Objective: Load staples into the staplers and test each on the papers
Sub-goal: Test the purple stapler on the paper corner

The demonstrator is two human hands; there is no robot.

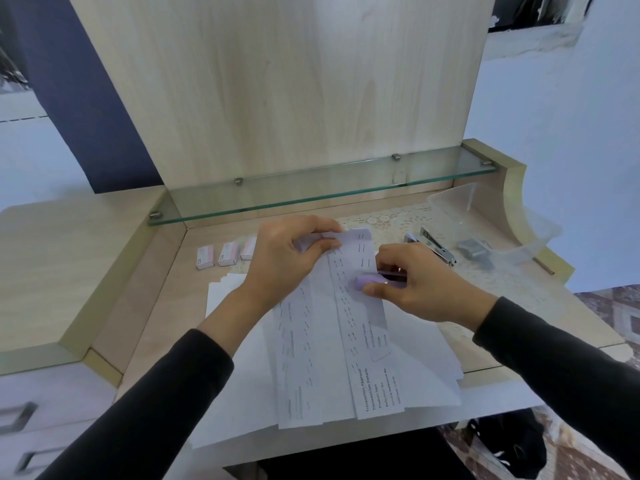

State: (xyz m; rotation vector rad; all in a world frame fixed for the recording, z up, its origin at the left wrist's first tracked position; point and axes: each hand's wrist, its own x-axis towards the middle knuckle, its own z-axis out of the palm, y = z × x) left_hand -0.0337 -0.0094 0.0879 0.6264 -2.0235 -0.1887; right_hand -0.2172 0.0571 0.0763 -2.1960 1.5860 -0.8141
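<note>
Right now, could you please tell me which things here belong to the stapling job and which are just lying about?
In the job: lilac stapler in right hand, papers in left hand, metal stapler, staple boxes.
Lying about: glass shelf, lace mat, black bag.

Two staplers point(370, 281) point(437, 247), three staple boxes point(228, 253), one clear tub point(530, 233), perhaps six papers point(311, 341).

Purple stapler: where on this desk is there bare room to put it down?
The desk is bare left of the papers, in front of the staple boxes. The lace mat is free between the silver stapler and the front edge. The middle is crowded with papers.
</note>
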